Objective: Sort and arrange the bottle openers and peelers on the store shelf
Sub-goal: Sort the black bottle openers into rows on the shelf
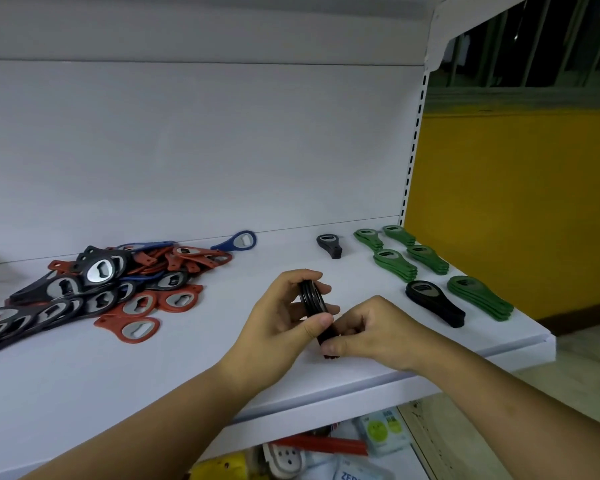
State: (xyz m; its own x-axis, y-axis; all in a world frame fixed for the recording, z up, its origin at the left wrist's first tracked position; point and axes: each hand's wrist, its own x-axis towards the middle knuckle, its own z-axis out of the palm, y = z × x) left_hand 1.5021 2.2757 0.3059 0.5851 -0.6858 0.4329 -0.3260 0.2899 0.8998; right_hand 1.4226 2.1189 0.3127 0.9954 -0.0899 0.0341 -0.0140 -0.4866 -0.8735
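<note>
Nearest, under the front lip of the shelf (187, 375), some packaged goods (326, 448) lie on a lower level and play no part here. Just above them both hands are together over the front of the shelf, clamped on one bundle of black openers (313, 299). The left hand (278, 317) wraps its fingers over the round heads with the thumb pressed on the near side. The right hand (371, 330) pinches the handle ends low down, touching the shelf. The bundle stands on edge, which looks like a way to tap the pieces level and square them before laying them flat. To the left, a mixed heap (94, 285) of red, black and blue openers sprawls unsorted, probably the stock the bundle came from. To the right, a finished black stack (433, 303) lies flat with its head pointing back, and the bundle probably belongs beside or behind it so that colours stay grouped. Past that, five green stacks (394, 265) sit in neat rows near the shelf's right end, all turned the same way, which sets the pattern to follow. Farther back a small dark stack (329, 244) rests alone near the back panel, and a single blue opener (238, 240) lies apart from the heap, perhaps the start of a blue group. I can pick out no peelers.
</note>
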